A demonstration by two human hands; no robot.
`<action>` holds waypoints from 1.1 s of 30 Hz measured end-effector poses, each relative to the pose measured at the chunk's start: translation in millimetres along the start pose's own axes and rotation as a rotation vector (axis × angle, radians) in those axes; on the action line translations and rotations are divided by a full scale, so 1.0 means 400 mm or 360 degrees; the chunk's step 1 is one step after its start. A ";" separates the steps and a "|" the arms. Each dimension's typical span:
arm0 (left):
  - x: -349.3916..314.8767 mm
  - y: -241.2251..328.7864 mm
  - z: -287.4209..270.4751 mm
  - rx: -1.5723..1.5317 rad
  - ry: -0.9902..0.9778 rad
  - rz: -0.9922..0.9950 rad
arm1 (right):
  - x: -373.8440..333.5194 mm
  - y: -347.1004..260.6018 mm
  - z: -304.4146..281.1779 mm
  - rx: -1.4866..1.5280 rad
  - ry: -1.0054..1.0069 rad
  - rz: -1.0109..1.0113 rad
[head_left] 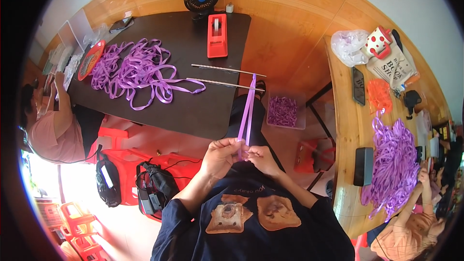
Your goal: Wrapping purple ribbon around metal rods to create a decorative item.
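A purple ribbon (248, 116) runs down in two strands from the ends of two thin metal rods (225, 84) that stick out past the right edge of the dark table. My left hand (222, 156) pinches the lower part of the ribbon between thumb and fingers in front of my chest. Close beside it, my right hand (262, 158) is closed with its fingertips at the ribbon's lower end. The fingers partly hide that end. On the table to the left lies a loose heap of purple ribbons (128, 70).
The dark table (193, 116) holds a red tape dispenser (217, 36), a black fan (201, 0) and a red plate (92, 60). A plastic bin (282, 112) of purple pieces stands on the floor. On the wooden table (345, 164) at right lies another ribbon pile (394, 164). People sit at both sides.
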State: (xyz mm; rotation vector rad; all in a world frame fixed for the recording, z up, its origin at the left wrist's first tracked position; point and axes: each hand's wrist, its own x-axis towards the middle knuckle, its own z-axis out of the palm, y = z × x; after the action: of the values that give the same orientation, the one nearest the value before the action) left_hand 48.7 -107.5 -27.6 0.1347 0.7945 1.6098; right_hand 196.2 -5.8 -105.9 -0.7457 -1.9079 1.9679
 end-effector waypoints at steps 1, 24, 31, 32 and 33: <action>-0.004 0.002 0.001 0.0024 -0.0013 0.0037 | 0.001 0.007 0.003 0.0014 0.0018 0.0010; -0.030 -0.123 -0.115 0.1919 0.0231 0.0642 | -0.040 0.057 0.020 0.0291 -0.0255 0.0475; -0.005 -0.111 -0.133 0.1457 0.0052 0.0347 | -0.039 0.065 0.029 0.0357 -0.0285 0.0498; 0.003 -0.106 -0.130 0.1368 0.0029 0.0273 | -0.039 0.065 0.025 0.0374 -0.0285 0.0485; 0.012 -0.096 -0.121 0.1268 0.0039 0.0228 | -0.039 0.065 0.026 0.0393 -0.0292 0.0470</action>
State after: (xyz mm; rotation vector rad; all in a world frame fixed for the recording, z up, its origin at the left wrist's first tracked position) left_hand 54.6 -123.6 -87.1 0.7526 1.4360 1.3419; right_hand 207.0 -25.1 -129.4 -0.8394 -1.6803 2.4744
